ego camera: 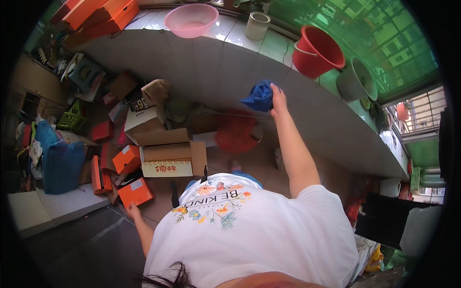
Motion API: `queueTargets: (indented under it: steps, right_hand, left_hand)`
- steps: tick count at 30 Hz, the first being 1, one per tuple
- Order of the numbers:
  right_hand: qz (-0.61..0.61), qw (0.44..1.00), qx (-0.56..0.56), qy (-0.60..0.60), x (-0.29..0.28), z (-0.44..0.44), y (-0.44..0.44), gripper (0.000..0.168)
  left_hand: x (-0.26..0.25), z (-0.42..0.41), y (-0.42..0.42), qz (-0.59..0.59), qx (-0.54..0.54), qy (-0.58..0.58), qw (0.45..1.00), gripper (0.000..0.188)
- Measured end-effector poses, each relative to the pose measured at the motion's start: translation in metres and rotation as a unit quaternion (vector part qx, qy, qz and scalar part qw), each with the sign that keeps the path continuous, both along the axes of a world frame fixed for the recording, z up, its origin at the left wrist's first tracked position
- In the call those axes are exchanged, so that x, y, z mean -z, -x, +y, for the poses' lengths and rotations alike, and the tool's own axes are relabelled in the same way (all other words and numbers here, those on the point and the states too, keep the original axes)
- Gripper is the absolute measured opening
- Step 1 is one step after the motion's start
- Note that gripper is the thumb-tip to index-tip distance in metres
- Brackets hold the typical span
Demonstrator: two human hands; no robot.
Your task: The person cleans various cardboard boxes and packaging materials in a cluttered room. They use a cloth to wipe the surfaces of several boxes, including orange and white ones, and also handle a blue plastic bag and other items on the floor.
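My right hand is raised on an outstretched arm and grips a crumpled blue cloth in front of the tiled ledge's side wall. Low at the left, my left hand touches the near edge of an orange shoebox that bears a white label; its fingers are partly hidden, so a hold on the box cannot be told. Another orange box lies just beyond it. An open cardboard carton with raised flaps stands to the right of these boxes.
On the tiled ledge stand a pink basin, a pale can, a red bucket and a grey bucket. A blue plastic bag and a green basket are at the left. A red round object lies below the ledge.
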State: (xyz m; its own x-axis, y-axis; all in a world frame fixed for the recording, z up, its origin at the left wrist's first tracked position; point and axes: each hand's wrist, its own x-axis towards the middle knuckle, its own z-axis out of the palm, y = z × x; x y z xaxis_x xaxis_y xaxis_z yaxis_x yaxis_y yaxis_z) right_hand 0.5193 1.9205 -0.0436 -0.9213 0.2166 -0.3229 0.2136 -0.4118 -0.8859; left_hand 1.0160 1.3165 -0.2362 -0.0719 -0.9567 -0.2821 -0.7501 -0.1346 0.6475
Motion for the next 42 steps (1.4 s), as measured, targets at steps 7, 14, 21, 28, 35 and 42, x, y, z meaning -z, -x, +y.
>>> queueTargets:
  steps: [7, 14, 21, 28, 35, 42]
  right_hand:
    - [0.29, 0.833, -0.138, -0.452, -0.054, -0.095, 0.168, 0.041]
    - [0.506, 0.396, -0.137, -0.754, -0.064, -0.109, 0.257, 0.034]
    - [0.338, 0.269, -0.191, -0.881, -0.045, -0.091, 0.3, 0.028]
    - [0.303, 0.312, -0.065, -0.898, -0.061, -0.119, 0.273, 0.044]
    - [0.691, 0.471, -0.233, -0.496, -0.193, -0.211, 0.062, 0.022]
    - [0.859, 0.161, -0.413, -0.257, -0.299, -0.316, -0.169, 0.026]
  left_hand:
    - [0.029, 0.211, -0.18, -0.249, -0.064, -0.1, 0.961, 0.047]
    - [-0.032, 0.349, -0.191, -0.266, -0.115, -0.166, 0.942, 0.048]
    - [-0.075, 0.412, -0.152, -0.243, -0.217, -0.176, 0.929, 0.048]
    - [-0.058, 0.385, -0.148, -0.253, -0.155, -0.125, 0.947, 0.047]
    - [-0.041, 0.295, -0.137, -0.266, -0.084, -0.198, 0.94, 0.047]
    - [-0.011, 0.169, -0.182, -0.191, -0.044, -0.159, 0.968, 0.045]
